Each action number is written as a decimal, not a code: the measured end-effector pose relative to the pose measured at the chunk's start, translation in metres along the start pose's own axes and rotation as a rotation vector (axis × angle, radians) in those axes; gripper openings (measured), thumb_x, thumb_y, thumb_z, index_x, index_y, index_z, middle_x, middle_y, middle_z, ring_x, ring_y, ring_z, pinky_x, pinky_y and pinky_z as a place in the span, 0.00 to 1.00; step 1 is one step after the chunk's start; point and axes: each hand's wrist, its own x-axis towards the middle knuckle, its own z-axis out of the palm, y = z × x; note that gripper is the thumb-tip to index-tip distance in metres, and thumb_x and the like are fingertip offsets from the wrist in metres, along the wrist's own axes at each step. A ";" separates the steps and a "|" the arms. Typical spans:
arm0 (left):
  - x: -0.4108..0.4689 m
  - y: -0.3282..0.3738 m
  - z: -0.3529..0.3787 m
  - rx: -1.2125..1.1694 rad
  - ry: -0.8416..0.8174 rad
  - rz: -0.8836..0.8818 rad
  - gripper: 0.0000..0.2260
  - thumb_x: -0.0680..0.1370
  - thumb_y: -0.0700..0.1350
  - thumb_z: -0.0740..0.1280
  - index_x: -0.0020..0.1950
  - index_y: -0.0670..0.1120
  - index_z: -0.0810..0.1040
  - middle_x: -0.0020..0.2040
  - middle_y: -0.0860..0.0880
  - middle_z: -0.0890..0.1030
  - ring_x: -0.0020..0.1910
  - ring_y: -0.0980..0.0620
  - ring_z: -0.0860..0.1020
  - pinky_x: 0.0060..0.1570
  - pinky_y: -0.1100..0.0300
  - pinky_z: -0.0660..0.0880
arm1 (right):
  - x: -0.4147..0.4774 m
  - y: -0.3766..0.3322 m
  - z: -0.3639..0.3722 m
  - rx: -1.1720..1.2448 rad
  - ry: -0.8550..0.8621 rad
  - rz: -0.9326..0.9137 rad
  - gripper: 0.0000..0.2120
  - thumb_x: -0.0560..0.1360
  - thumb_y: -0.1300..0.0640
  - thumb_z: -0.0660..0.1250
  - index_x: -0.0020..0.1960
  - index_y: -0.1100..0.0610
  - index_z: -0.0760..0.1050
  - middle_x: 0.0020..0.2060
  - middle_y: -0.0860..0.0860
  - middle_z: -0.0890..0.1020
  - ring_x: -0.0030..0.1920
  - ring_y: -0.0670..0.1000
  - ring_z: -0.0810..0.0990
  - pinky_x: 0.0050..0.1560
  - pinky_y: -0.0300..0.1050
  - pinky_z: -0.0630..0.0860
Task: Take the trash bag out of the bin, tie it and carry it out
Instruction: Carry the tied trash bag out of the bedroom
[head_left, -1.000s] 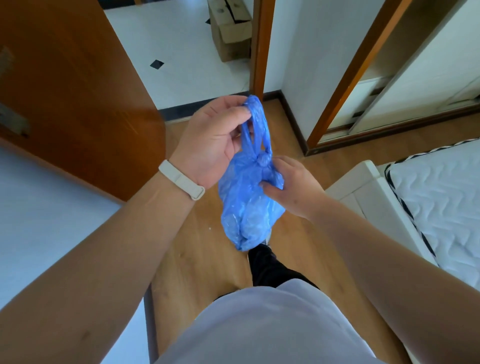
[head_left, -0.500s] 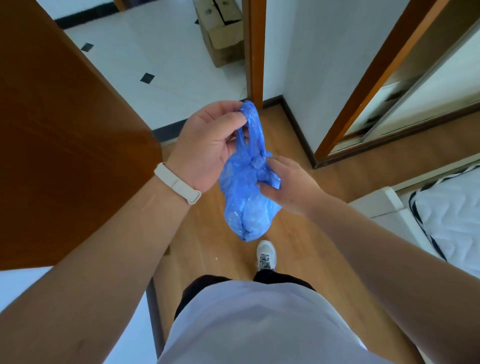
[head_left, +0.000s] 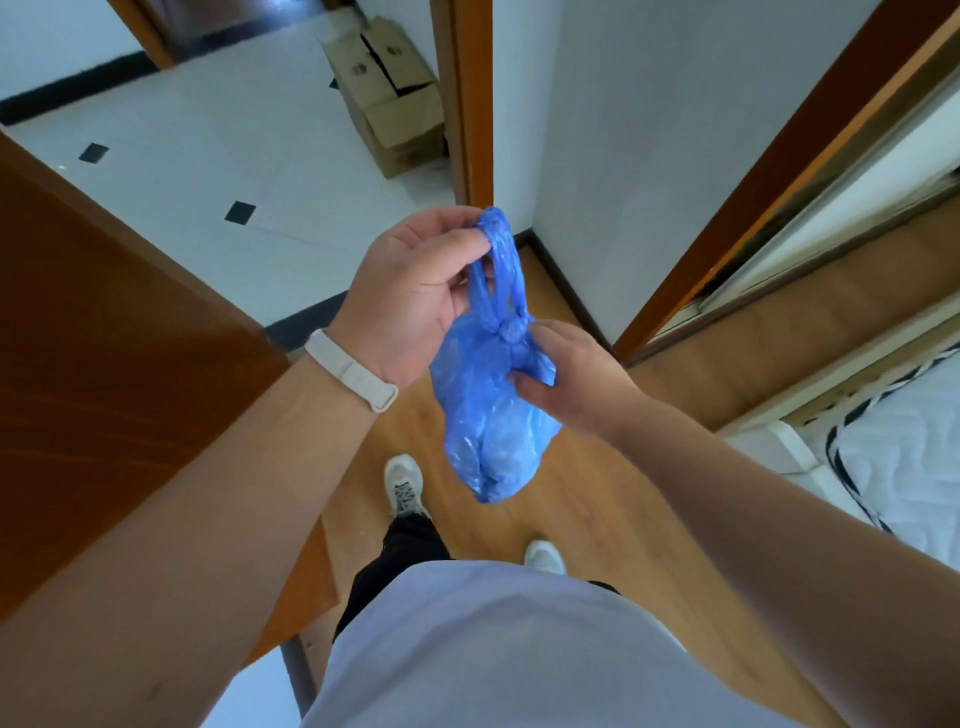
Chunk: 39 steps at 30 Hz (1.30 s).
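A small blue trash bag (head_left: 491, 431) hangs in front of my waist, its top tied in a knot with two handle loops rising above. My left hand (head_left: 410, 296), with a white band on its wrist, pinches the tops of the loops between thumb and fingers. My right hand (head_left: 566, 374) grips the bag's side just below the knot. The bin is not in view.
An open brown wooden door (head_left: 104, 374) stands close on my left. The doorway ahead leads onto a white tiled floor (head_left: 208, 156) with a cardboard box (head_left: 389, 98) by the door frame (head_left: 470, 104). A white mattress (head_left: 904, 457) lies at the right. Wooden floor underfoot.
I have stepped nearer to the doorway; more of the tiled floor and the box shows. Both hands keep their hold on the bag, which now hangs a little further right.
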 end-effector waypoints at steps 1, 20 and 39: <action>0.012 0.007 -0.009 0.007 -0.025 -0.010 0.06 0.70 0.36 0.64 0.40 0.44 0.80 0.36 0.45 0.81 0.38 0.49 0.78 0.44 0.55 0.76 | 0.014 -0.002 0.004 0.002 0.027 0.004 0.15 0.70 0.52 0.71 0.52 0.57 0.74 0.47 0.50 0.77 0.50 0.57 0.75 0.49 0.46 0.71; 0.193 0.117 -0.131 0.012 -0.301 -0.121 0.05 0.71 0.36 0.64 0.43 0.43 0.79 0.38 0.45 0.80 0.38 0.49 0.77 0.45 0.56 0.74 | 0.215 -0.057 0.037 -0.032 0.252 0.051 0.26 0.70 0.56 0.71 0.41 0.40 0.52 0.36 0.46 0.66 0.37 0.52 0.64 0.41 0.43 0.62; 0.410 0.071 -0.056 0.224 -0.322 -0.269 0.06 0.72 0.35 0.63 0.43 0.42 0.79 0.39 0.44 0.80 0.39 0.48 0.78 0.41 0.58 0.77 | 0.350 0.118 0.010 0.081 0.185 0.218 0.14 0.70 0.48 0.63 0.43 0.59 0.72 0.38 0.53 0.75 0.40 0.57 0.73 0.41 0.54 0.74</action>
